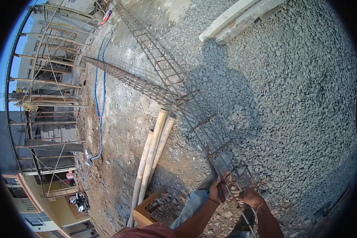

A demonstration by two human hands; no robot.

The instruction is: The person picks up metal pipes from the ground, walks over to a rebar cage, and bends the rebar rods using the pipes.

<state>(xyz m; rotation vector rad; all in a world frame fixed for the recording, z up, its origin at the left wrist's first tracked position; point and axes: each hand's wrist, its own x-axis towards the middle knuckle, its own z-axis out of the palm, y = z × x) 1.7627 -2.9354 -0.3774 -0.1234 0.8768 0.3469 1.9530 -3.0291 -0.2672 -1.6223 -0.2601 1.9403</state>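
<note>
A long rebar cage, made of thin steel bars with square stirrups, runs diagonally from the upper left down to my hands. My left hand is closed at the near end of the cage, with its fingers curled at a bar. Beside it, my right hand is also closed, its fingers bent around the bars at a stirrup. Something dark lies close to my left fingers, but its kind cannot be made out. Fingers and bars partly hide the contact points.
Grey gravel covers the right side, with concrete beams above. Stacked rebar cages lie left of mine. Bamboo poles, a wooden stool-like piece and a blue hose are on the dirt. Scaffolding stands far left.
</note>
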